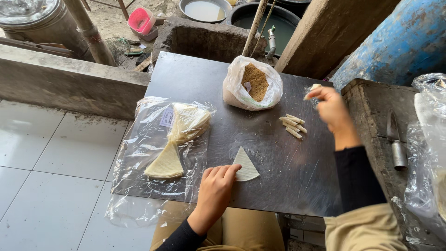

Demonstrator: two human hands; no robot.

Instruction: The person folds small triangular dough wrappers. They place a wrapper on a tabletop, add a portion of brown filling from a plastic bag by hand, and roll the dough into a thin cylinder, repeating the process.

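Left hand (215, 188) flat on triangular wrapper (245, 164), right hand (331, 106) pinching pale stick (312, 90), white crumb bag (252, 83)

Soft, even daylight outdoors, no hard shadows.
The dark worktop (278, 176) carries a pale sheen; the clear plastic sheet (144, 153) and white floor tiles (51, 167) glare mildly. The right hand (332, 109) is slightly motion-blurred; straight edges bow toward the frame's corners.

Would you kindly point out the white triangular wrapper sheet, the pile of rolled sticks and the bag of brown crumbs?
White triangular wrapper sheet (245, 165), head view, centre.
Pile of rolled sticks (292, 126), head view, middle.
Bag of brown crumbs (255, 82), head view, crumbs.
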